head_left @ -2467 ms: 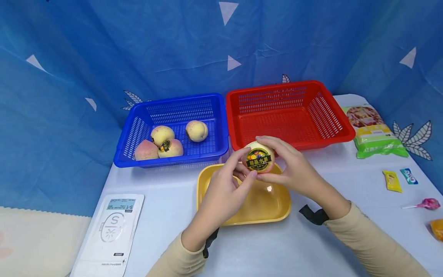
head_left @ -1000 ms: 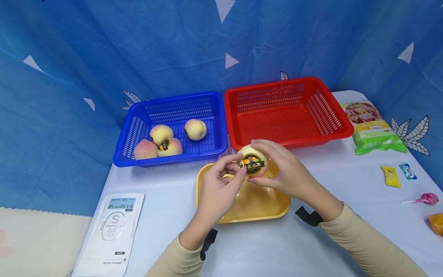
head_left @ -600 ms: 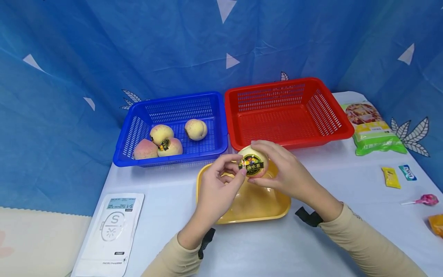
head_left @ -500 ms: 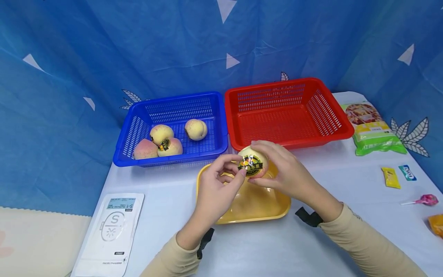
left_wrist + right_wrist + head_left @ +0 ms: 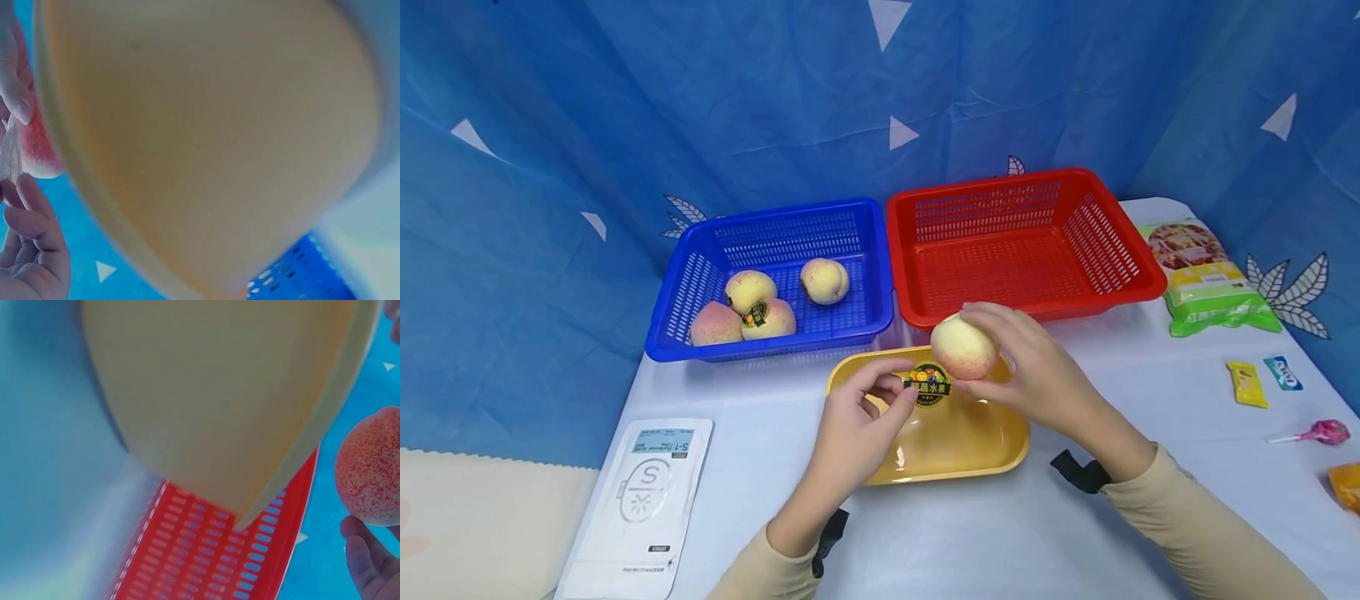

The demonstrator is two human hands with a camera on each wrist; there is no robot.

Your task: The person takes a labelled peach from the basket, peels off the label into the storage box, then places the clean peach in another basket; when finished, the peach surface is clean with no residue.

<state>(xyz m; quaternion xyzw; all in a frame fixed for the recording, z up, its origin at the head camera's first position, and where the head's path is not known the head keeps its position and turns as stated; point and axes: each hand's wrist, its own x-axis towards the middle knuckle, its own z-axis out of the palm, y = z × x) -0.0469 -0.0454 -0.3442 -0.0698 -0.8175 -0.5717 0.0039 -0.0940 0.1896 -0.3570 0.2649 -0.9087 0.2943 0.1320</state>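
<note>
My right hand (image 5: 1041, 367) holds a pale yellow peach (image 5: 964, 346) with a pink blush above the yellow tray (image 5: 955, 475). The side of the fruit facing the head camera is bare. To its left, my left hand (image 5: 859, 421) pinches a round black fruit sticker (image 5: 931, 385) with coloured fruit pictures between thumb and index finger. In the left wrist view, a clear, glossy film (image 5: 11, 156) stretches between the left fingertips and the peach; whether it still touches the fruit I cannot tell. The right wrist view shows the peach's reddish side (image 5: 372, 465).
Behind the tray stand a blue basket (image 5: 767, 346) with several peaches (image 5: 826, 282) and a red basket (image 5: 1000, 267). A white pouch (image 5: 640, 508) lies left. To the right are a green food bag (image 5: 1206, 283), small candy packets (image 5: 1247, 385) and a lollipop (image 5: 1326, 431).
The sticker, earlier on the peach's face, has come away to the left and down in my left hand. My right hand has moved the peach slightly right.
</note>
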